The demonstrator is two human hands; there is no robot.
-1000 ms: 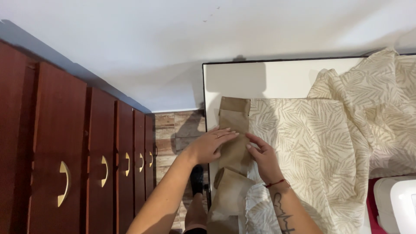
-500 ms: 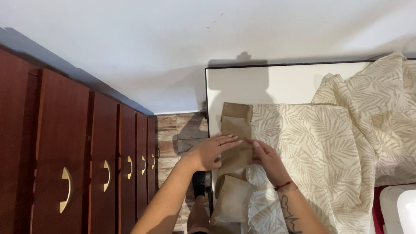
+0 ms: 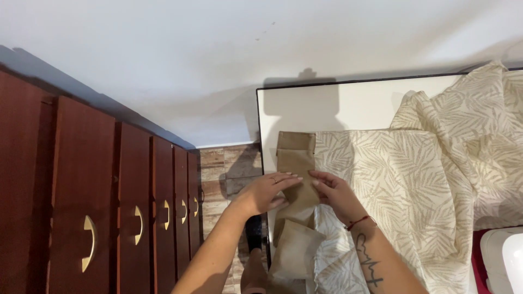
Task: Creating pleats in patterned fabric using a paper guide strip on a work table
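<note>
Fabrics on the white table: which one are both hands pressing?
The plain tan fabric strip along the table's left edge, under both hands; the leaf-patterned cream cloth lies spread to its right.

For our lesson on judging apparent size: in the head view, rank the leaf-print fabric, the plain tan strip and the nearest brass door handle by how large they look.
1. Leaf-print fabric, by far the largest.
2. Plain tan strip.
3. Brass door handle, smallest, though it sits off to the side, so its true size is unsure.

You are standing in home sewing corner: dark wooden cupboard doors (image 3: 98, 201) with brass handles lining your left, leaf-print fabric (image 3: 414, 185) spreading over white bench (image 3: 338, 106), white sewing machine (image 3: 504, 258) peeking in at lower right, tiled floor (image 3: 223, 174) showing below.
</note>
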